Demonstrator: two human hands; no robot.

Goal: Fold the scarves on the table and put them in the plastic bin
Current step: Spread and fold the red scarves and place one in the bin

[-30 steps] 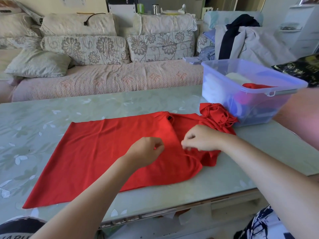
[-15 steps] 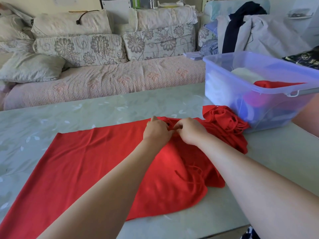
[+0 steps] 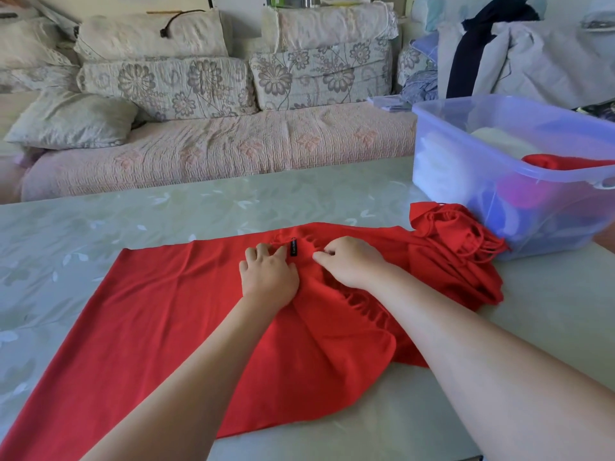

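Fingers of the left hand (image 3: pixel 269 277) and right hand (image 3: pixel 349 261) curl side by side, pinching the far edge of the red fringed woven scarf (image 3: pixel 166 311). The scarf lies flat under both hands, its long axis running out to either side of them. The translucent bluish plastic bin (image 3: pixel 449 181) stands beyond the right hand, which is the nearer one for carrying the scarf over.
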